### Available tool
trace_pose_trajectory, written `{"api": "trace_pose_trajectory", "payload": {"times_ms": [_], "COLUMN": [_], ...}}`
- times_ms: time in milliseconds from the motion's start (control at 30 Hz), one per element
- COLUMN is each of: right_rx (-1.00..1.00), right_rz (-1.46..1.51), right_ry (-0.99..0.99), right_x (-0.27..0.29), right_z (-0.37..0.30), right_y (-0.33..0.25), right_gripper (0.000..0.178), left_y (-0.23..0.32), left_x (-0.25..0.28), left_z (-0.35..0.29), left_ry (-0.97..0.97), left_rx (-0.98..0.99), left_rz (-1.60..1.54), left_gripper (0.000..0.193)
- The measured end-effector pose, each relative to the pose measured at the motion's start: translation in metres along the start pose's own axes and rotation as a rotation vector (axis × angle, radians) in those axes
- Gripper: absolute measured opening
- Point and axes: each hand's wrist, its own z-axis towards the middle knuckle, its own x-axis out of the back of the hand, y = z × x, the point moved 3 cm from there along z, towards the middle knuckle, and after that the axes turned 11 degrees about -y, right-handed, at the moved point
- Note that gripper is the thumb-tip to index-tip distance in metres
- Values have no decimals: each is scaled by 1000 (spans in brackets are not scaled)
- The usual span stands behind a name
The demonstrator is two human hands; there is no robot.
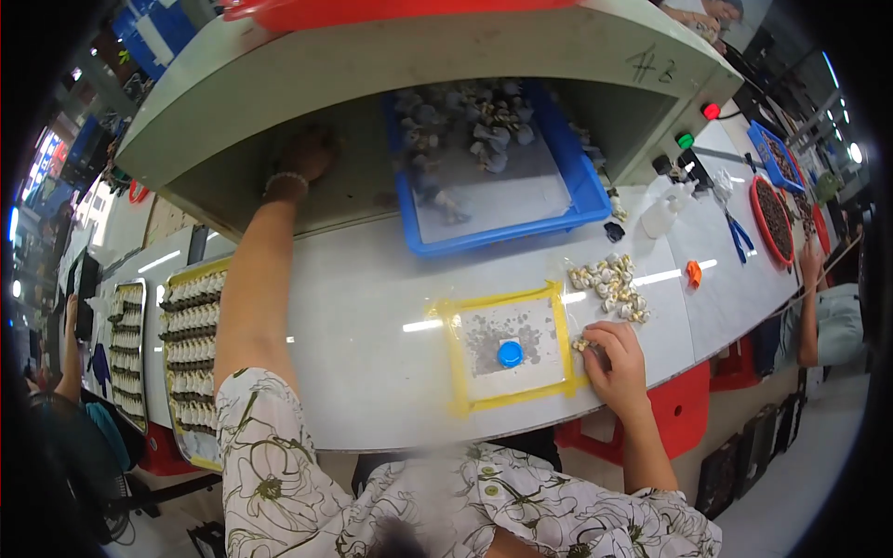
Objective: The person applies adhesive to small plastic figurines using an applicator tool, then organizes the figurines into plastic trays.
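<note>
My left hand (314, 153) reaches deep into a pale grey box-like booth (372, 51), in shadow by its inner wall. Its fingers are too dark to make out. Near the table's front edge rests my right hand (619, 365), thumb and forefinger closed around a small white-and-yellow piece (581, 344). Just beyond it lies a loose heap of similar small pieces (614, 286). To its left, a yellow-taped rectangle (564, 325) frames a grey-stained white sheet (484, 377), with a round blue cap (510, 353) on it.
A blue tray (507, 244) of white pieces stands partly inside the booth. Trays of lined-up pieces (191, 344) sit left. Rightward are a clear bottle (665, 212), blue-handled pliers (739, 237), an orange scrap (694, 274) and a red basin (755, 219). Other people work at both sides.
</note>
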Motion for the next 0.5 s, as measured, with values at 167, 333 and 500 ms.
{"api": "trace_pose_trajectory", "payload": {"times_ms": [167, 333, 500], "right_rx": [-3, -82, -34], "right_rz": [36, 151, 126], "right_ry": [17, 35, 80], "right_x": [-1, 1, 1], "right_z": [5, 7, 1], "right_y": [9, 13, 14], "right_gripper": [20, 19, 20], "left_y": [14, 0, 22], "left_x": [-7, -8, -12], "left_z": [-10, -22, -33], "left_ry": [128, 136, 100], "left_rx": [-134, -247, -169], "left_rz": [133, 150, 183], "left_gripper": [27, 25, 20]}}
